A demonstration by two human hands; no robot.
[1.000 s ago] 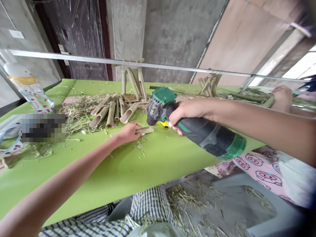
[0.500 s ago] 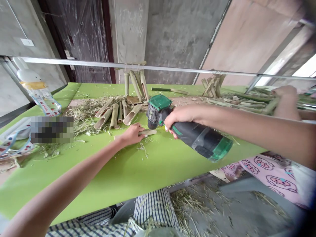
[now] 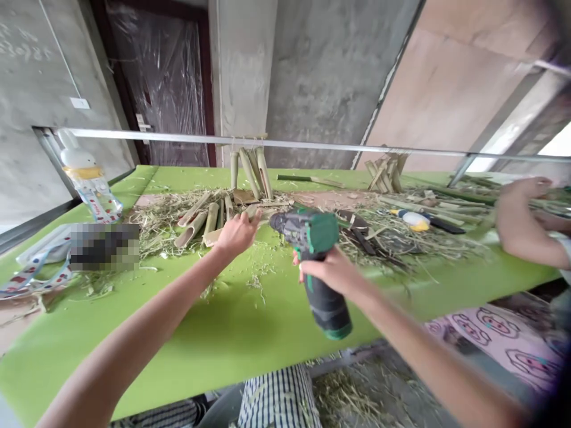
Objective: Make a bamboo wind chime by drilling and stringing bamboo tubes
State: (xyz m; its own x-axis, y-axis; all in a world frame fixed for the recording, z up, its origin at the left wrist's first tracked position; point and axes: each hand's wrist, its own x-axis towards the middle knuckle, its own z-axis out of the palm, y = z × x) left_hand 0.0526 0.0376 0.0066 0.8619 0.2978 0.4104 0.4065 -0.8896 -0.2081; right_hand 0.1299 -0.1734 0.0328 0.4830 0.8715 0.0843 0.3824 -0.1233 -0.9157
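Observation:
My right hand (image 3: 328, 270) is wrapped round the grip of a green and black cordless drill (image 3: 314, 249), held above the green table (image 3: 250, 324) with its nose pointing left. My left hand (image 3: 237, 233) reaches forward to a pale bamboo strip (image 3: 214, 236) and closes on it beside a pile of cut bamboo tubes (image 3: 203, 217). The drill's nose is close to my left hand's fingers, just to their right.
Straw and shavings litter the table's far half. Upright bamboo pieces (image 3: 250, 166) lean at the back. A rabbit-topped bottle (image 3: 87, 184) and a bag stand at the left. Another person's arm (image 3: 520, 223) and pink patterned clothing are at the right, near a knife (image 3: 422, 221).
My right hand has swung the drill from lying sideways to upright and drawn it nearer. My left hand has moved farther up the table with the bamboo strip. The camera has tilted up.

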